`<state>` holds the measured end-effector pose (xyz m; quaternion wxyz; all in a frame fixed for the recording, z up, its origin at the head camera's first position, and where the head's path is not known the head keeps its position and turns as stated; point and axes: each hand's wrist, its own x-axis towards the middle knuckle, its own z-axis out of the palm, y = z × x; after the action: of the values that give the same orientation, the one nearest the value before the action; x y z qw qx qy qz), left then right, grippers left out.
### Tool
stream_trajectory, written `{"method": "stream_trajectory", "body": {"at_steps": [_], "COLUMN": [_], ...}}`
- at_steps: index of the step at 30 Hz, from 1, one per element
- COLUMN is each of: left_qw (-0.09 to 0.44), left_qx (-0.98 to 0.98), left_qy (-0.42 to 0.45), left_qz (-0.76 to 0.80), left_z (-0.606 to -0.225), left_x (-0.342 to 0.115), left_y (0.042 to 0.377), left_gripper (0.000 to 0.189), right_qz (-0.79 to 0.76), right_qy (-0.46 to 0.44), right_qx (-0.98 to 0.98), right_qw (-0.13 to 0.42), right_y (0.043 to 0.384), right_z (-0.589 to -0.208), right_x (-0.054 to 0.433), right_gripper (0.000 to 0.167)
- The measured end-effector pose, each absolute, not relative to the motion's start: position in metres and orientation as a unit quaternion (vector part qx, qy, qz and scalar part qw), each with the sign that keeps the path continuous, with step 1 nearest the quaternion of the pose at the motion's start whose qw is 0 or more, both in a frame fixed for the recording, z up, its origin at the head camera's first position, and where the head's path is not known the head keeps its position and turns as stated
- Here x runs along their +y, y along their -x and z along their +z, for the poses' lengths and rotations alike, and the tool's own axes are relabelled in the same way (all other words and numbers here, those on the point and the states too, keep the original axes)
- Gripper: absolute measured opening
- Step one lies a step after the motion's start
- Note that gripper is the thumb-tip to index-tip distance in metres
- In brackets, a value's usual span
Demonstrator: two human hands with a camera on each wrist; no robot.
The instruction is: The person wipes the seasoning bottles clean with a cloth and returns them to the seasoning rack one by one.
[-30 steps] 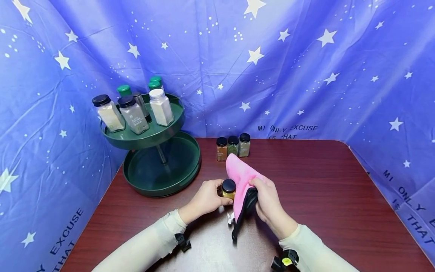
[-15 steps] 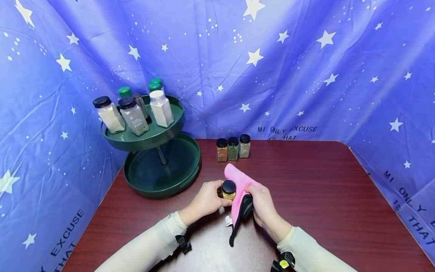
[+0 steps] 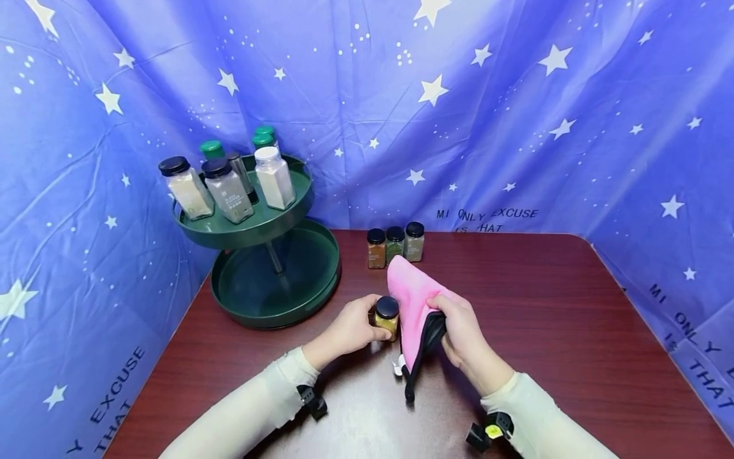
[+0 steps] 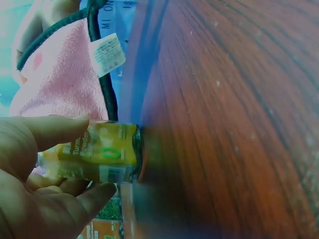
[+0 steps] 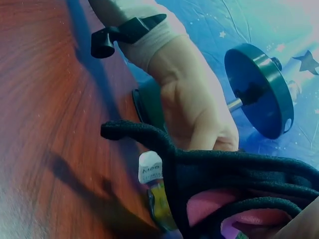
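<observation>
My left hand (image 3: 348, 326) grips a small glass spice jar (image 3: 387, 322) with a black lid and yellow contents. In the left wrist view its yellow label (image 4: 102, 147) reads in part "Turm… Powder". Fingers and thumb press on opposite sides of the jar. My right hand (image 3: 466, 335) pinches a folded pink cloth (image 3: 410, 293) with black edging, held right at the jar's right side. A white tag (image 4: 108, 55) sticks out from the cloth's edge. In the right wrist view the cloth hides most of the jar.
Behind the cloth, three small black-lidded spice jars (image 3: 376, 250) stand at the table's back edge. A green two-tier turntable rack (image 3: 275, 280) stands at the back left, several jars on its upper tier. A starry blue curtain (image 3: 355, 115) encloses the brown table (image 3: 545, 306).
The cloth and my right hand have moved toward me along the jar, then back away from me. My left hand keeps its hold on the jar in nearly the same place.
</observation>
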<state>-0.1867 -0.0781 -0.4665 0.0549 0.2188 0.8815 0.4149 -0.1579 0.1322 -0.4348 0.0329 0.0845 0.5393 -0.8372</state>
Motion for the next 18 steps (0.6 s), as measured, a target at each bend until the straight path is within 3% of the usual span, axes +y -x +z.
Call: {"method": "stream_trajectory", "body": {"at_steps": [7, 12, 18], "left_qw": [0.012, -0.003, -0.024], "left_qx": [0.905, 0.906, 0.909], "left_qy": [-0.125, -0.076, -0.096], "left_qz": [0.407, 0.415, 0.405], "left_z": [-0.462, -0.459, -0.459], "left_x": [-0.07, -0.062, -0.06], "left_y": [0.176, 0.17, 0.17], "left_gripper": [0.078, 0.066, 0.051], "right_qz": [-0.836, -0.834, -0.832], "right_qy": [-0.073, -0.069, -0.059], "right_qx": [0.544, 0.548, 0.552], "right_qw": [0.016, 0.012, 0.008], "right_y": [0.163, 0.164, 0.163], "right_z": [-0.434, -0.432, -0.431], "right_x": [0.136, 0.136, 0.135], "right_gripper": [0.007, 0.01, 0.02]}}
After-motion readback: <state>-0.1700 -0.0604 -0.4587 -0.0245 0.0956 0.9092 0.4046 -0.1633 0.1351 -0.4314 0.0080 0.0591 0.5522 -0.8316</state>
